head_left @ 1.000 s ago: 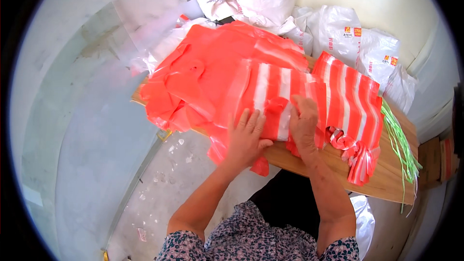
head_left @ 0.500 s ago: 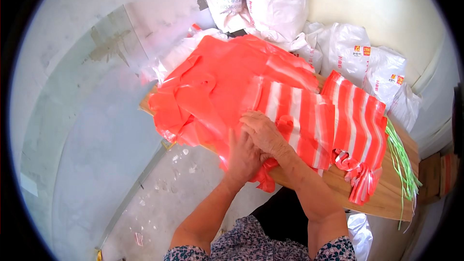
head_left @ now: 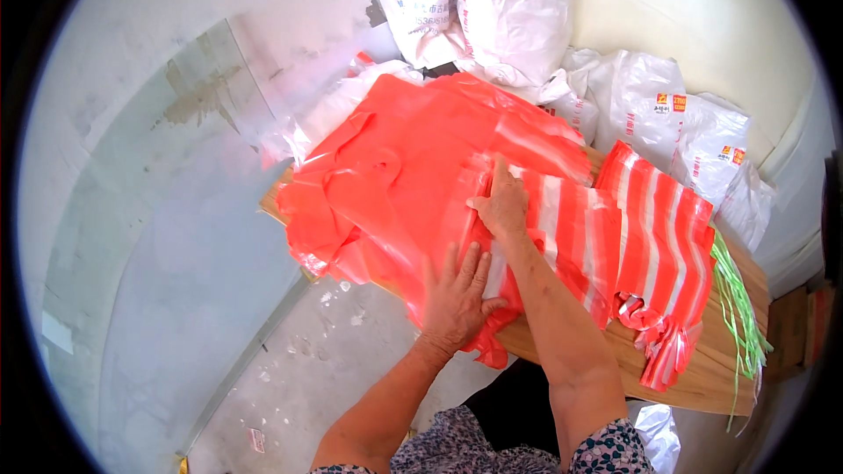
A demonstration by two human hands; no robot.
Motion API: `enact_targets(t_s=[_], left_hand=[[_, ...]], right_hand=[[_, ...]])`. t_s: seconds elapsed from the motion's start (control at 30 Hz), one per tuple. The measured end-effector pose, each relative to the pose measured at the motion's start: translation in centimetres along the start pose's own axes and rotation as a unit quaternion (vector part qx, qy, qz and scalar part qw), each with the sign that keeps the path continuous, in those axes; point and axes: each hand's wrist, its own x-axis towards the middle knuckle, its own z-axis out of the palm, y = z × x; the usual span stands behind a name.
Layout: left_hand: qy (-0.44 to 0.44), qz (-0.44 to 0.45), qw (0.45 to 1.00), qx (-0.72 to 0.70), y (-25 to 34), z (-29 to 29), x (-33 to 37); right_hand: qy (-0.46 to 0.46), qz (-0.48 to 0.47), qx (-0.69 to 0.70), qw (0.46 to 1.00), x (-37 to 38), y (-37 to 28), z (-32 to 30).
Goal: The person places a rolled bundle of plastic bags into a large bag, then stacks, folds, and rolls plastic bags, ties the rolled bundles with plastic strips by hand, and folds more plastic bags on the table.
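Observation:
A heap of red plastic bags (head_left: 395,175) covers the left part of the wooden table (head_left: 571,351). Against it lies a stack of red-and-white striped plastic bags (head_left: 575,224). My left hand (head_left: 457,298) rests with spread fingers on the near edge of the red plastic. Farther out, my right hand (head_left: 503,204) presses where the red plastic meets the striped stack, its thumb and forefinger apart. Neither hand grips anything that I can see. Another striped stack (head_left: 663,233), bunched at its near end, sits to the right.
Green plastic strings (head_left: 738,307) hang over the table's right end. Behind the table stand a big white sack (head_left: 509,9) and several smaller white bags (head_left: 637,101). A curved glass panel (head_left: 184,246) rises at the left, above a pale floor (head_left: 307,369).
My hands, close together before, have moved apart: the right has slid away from me along the striped stack's edge, while the left has come slightly nearer and spread out. The view has shifted slightly.

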Motion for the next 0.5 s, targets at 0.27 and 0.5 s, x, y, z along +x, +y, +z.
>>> enact_targets(t_s=[0.27,0.5], left_hand=[[-0.011,-0.005,1.0,-0.01,0.1,0.4,-0.3],[-0.014,-0.009,1.0,-0.022,0.2,0.1,0.3]], right_hand=[[-0.027,0.11,0.197,0.974,2.0,0.4,1.8],[-0.06,0.028,0.19,0.979,3.2,-0.5,-2.0]])
